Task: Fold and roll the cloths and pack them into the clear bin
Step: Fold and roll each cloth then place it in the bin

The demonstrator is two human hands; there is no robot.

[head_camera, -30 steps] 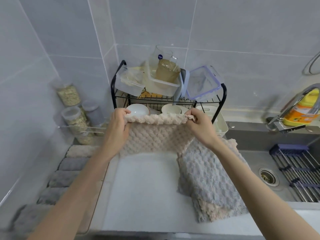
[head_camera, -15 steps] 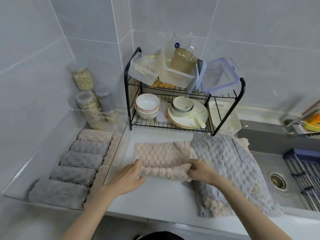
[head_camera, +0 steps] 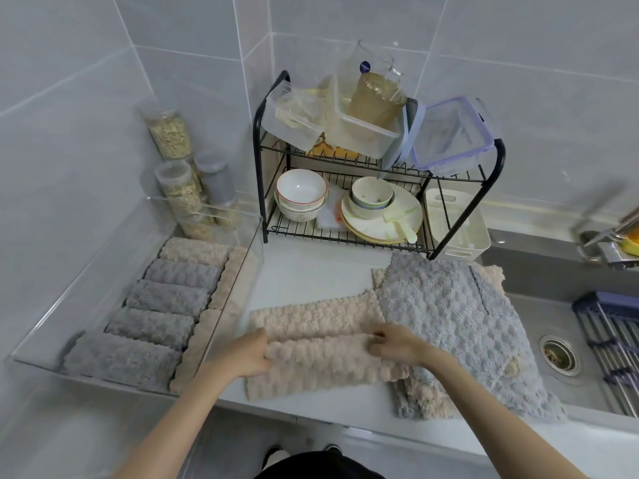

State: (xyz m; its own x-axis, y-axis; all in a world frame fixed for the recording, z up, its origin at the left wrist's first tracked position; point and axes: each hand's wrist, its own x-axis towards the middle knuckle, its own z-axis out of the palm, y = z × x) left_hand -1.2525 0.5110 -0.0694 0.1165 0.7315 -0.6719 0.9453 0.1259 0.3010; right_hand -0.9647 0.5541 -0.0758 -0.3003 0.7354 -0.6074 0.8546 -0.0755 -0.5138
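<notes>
A beige fluffy cloth (head_camera: 321, 361) lies on the white counter, its near part folded over the far part. My left hand (head_camera: 250, 352) grips the fold's left end. My right hand (head_camera: 392, 342) pinches the fold's right end. To the right lies a pile of grey and beige cloths (head_camera: 460, 326), partly over the sink edge. The clear bin (head_camera: 238, 267) stands at the left. Inside it lie several rolled cloths (head_camera: 152, 323), grey and beige, in rows.
A black dish rack (head_camera: 380, 178) with bowls, plates and plastic boxes stands at the back. Jars of grain (head_camera: 173, 157) stand behind the bin. The sink (head_camera: 560, 340) with its drain and a roll-up rack (head_camera: 619, 333) is at the right, below a faucet (head_camera: 608, 236).
The beige cloth went from held up in the air to lying on the counter. Both hands came toward the near edge and folded the cloth's near part over.
</notes>
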